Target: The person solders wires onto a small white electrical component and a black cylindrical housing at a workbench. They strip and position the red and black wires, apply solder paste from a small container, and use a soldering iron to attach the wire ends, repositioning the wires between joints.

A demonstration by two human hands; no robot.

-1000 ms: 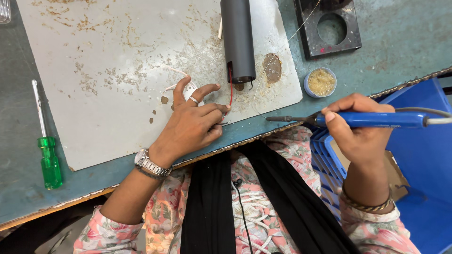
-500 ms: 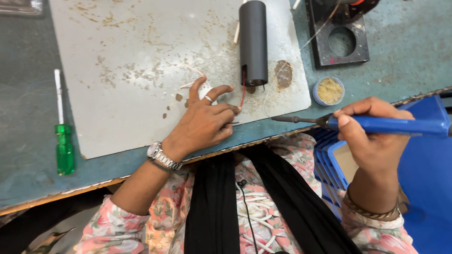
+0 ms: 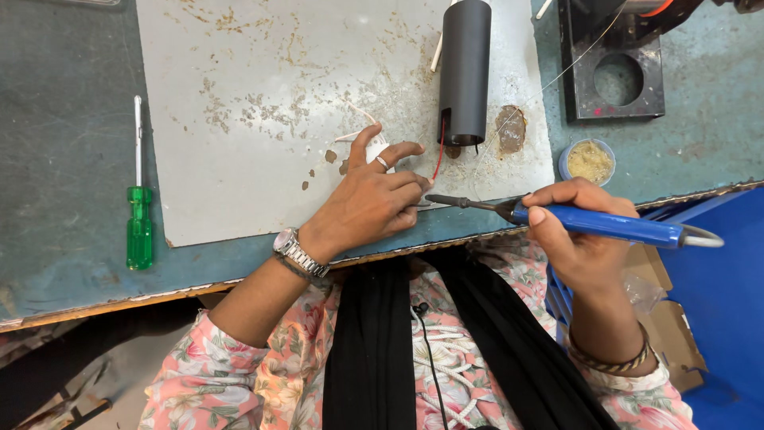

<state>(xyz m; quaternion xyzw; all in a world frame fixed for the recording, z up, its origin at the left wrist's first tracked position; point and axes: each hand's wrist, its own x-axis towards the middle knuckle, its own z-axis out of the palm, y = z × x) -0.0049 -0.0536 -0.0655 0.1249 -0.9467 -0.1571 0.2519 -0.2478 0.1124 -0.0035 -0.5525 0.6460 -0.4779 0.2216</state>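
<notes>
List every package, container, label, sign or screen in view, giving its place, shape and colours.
Small round tub of yellowish paste: on the bench, right of the grey mat, pale blue rim.
Brown cardboard box: below the bench edge, right side, open flaps.
No labels, signs or screens show.

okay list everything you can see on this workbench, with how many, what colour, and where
small white part: 1, white, under the left fingers on the sheet
soldering iron: 1, blue handle, in the right hand
black tube: 1, black, top centre, red wire at its end
grey sheet: 1, grey, stained, on the bench
screwdriver: 1, green handle, left
small tub: 1, yellowish contents, right of the sheet
black holder: 1, top right
left hand: wristwatch, ring
right hand: bangle
</notes>
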